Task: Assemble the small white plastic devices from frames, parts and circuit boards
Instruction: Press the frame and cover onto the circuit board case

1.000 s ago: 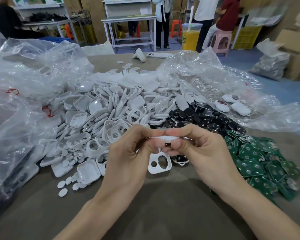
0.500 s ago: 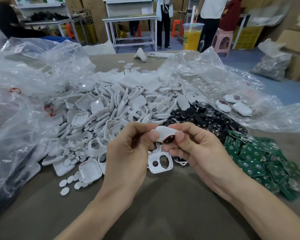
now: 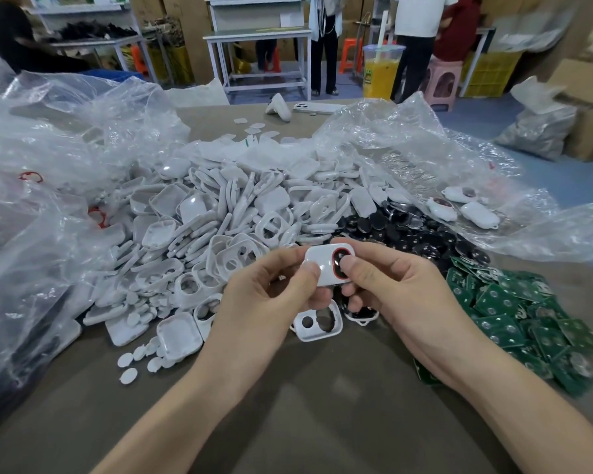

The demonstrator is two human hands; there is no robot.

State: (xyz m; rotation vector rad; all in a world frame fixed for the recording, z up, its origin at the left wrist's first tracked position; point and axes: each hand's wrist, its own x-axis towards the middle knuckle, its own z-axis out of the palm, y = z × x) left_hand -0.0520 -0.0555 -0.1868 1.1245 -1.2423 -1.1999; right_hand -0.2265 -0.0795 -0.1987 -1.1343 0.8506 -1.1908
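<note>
We look down on a brown work surface in a busy workshop, with metal tables, stools and standing people far behind it. Crumpled clear plastic bags lie along the left and across the back right. A large heap of white plastic frames and shells fills the middle, a patch of black round parts sits to its right, and green circuit boards spread out nearer on the right. Three finished devices rest on the plastic sheet at the far right. Just above the surface, in front of the heap, both hands hold one small white device with a dark oval window ringed in red. The left hand pinches its left end, thumb on top and fingers curled beneath. The right hand pinches the right end, with its thumb pressing flat on the dark window. An empty two-hole frame lies on the surface directly below them. We judge the device to be very light, rigid and smooth, so it may slip, and its snap-fit halves could crack or spring apart if twisted. We think it is best gripped by its short ends or long edges, pressing evenly along the seam rather than hard on the glossy window.
</note>
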